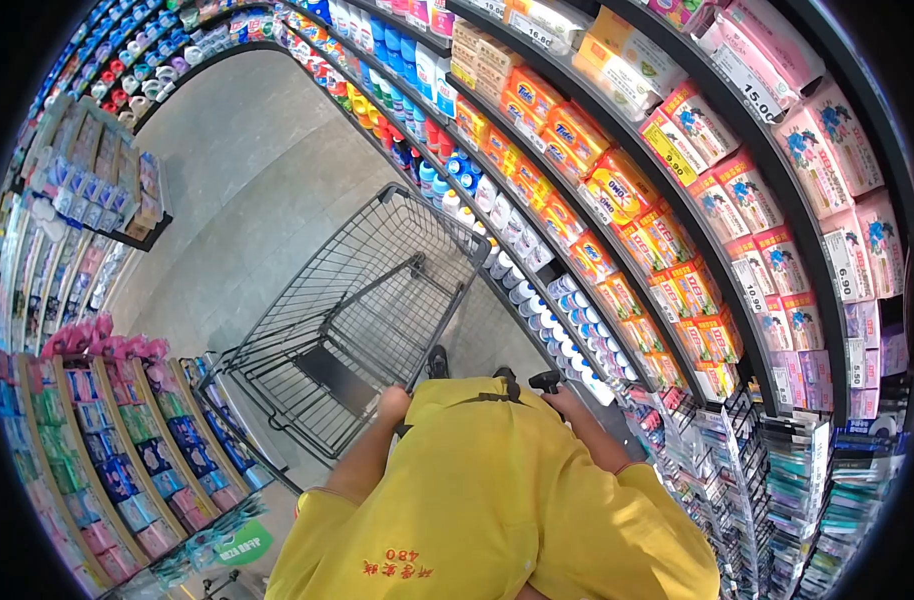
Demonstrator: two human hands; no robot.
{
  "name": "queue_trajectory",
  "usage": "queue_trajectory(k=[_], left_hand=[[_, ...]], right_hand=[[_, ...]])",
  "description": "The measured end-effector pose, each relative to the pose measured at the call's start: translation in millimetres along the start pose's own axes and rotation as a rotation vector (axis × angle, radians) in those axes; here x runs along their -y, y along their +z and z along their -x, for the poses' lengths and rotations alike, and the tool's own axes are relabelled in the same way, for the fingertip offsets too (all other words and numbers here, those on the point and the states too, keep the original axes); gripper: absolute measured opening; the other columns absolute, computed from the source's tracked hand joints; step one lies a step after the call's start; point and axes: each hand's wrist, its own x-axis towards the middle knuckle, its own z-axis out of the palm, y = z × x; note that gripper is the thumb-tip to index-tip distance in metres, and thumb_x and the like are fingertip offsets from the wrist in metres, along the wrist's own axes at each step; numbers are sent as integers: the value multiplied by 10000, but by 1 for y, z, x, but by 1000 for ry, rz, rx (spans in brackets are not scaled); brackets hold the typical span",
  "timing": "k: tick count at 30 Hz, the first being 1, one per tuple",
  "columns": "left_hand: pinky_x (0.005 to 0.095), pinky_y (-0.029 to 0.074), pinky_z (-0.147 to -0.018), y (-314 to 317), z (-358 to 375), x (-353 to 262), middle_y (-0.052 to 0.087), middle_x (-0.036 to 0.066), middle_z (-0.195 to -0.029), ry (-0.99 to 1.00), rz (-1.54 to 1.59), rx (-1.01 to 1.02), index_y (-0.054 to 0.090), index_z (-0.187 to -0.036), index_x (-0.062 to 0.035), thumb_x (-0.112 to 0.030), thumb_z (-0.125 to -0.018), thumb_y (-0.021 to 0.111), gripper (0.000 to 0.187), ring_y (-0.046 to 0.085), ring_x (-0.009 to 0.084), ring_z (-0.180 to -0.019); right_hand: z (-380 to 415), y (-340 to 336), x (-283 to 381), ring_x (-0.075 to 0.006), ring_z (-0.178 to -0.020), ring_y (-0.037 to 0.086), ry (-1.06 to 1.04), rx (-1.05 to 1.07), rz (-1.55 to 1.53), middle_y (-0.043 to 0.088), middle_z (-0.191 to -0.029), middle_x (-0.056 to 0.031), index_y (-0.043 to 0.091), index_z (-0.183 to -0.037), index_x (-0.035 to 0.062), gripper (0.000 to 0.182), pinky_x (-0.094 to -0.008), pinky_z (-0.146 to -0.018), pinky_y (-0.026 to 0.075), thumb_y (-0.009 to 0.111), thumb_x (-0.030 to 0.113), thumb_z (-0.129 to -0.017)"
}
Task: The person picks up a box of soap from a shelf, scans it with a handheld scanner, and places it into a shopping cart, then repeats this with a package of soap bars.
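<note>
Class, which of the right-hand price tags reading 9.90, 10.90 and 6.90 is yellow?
The 9.90 tag; the 10.90 tag and 6.90 tag are white.

Shop aisle floor, bordered by shelving on the right
The cart is placed ahead, towards the left; packets are lined up along the shelving. A stocked rack is set at near left, a display stand beyond.

So this is a supermarket aisle, grey tiled floor running off toward eleven o'clock. Tall dark shelving is curving from twelve to four, showing orange and pink packs, while shorter racks are standing around eight. Light's shining off the tiles.
</note>
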Motion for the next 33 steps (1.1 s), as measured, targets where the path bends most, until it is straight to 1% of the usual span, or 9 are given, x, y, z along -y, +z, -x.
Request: queue_trajectory(k=[10,12,15,16,18,22,28,30,33], left_hand=[[455,477,-786,13,-10,14,638,190,-974,90,-58,-18,634,-996,-45,-232,-790,543,293,598,354,-930],[454,478,-783,12,-9,14,639,191,-969,105,-34,-11,632,-993,-36,-235,-791,542,297,599,358,-923],[453,479,-777,12,-8,16,641,196,-956,125,5,-23,631,-988,-24,-246,-794,544,308,601,365,-909],[454,479,-773,12,-8,17,641,201,-948,131,21,-42,631,-986,-19,-255,-795,546,315,602,369,-902],[450,479,-776,11,-9,17,640,208,-949,135,13,-26,632,-990,-15,-267,-800,545,328,602,369,-902],[446,478,-778,3,-2,10,638,217,-950,155,4,-17,633,-966,5,-299,-803,546,355,602,369,-906],[455,477,-770,10,-9,18,638,216,-919,169,23,-12,629,-911,9,-328,-793,557,364,601,377,-892],[459,476,-768,14,-11,19,637,215,-921,149,43,-30,629,-913,6,-337,-788,559,372,600,378,-892],[469,476,-760,12,-12,19,636,215,-926,110,64,-34,629,-913,0,-349,-776,566,380,600,379,-893]], right_hand=[[11,6,-3,-216,-726,625,-7,23,-122,646,-794,-107,627,-906,-10,370,-339,-659,488,688,281,-686],[10,9,-4,-177,-591,585,-37,10,-110,608,-705,-68,623,-849,-4,285,-326,-532,456,656,247,-719],[12,8,-4,-175,-583,582,-30,33,-95,610,-705,-68,625,-845,3,272,-326,-530,456,644,248,-728],[11,10,-6,-175,-583,582,-31,32,-94,610,-705,-68,625,-845,3,272,-326,-530,456,644,248,-728],[7,12,-9,-210,-729,618,0,-8,-61,640,-816,-108,623,-906,-16,367,-346,-662,484,675,276,-689],[38,0,24,-220,-747,621,32,51,-22,641,-826,-115,621,-924,-16,388,-348,-679,485,677,286,-688],[7,11,-7,-222,-753,623,21,34,-45,647,-845,-116,624,-934,-10,398,-344,-686,485,676,297,-686],[4,13,-7,-175,-590,590,-63,-17,-87,610,-698,-71,622,-803,12,292,-319,-538,465,672,278,-691],[9,7,1,-174,-602,590,-51,12,-45,611,-707,-76,621,-842,5,328,-325,-550,466,685,285,-686]])
